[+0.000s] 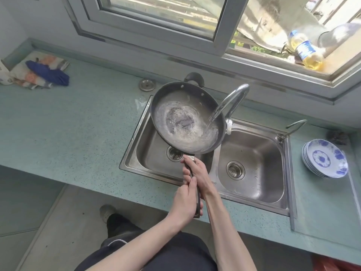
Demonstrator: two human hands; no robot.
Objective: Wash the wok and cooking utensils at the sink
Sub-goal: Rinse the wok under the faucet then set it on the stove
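Both hands grip the wok's long handle (195, 184), left hand (184, 204) behind right hand (201, 176), likely steadying its weight. Held above the left sink basin (148, 149), the wok (185, 118) catches the faucet (234, 98) stream, so runoff should drain below.

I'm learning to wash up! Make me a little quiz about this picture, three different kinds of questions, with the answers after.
1. True or false: water from the tap is running into the wok.
2. How many hands hold the wok's handle? A) none B) one C) two
3. Fill in: the stack of blue-and-white plates sits on the counter to the ___ of the sink.

Key:
1. True.
2. C: the left hand grips near the end, the right hand nearer the wok.
3. Right.
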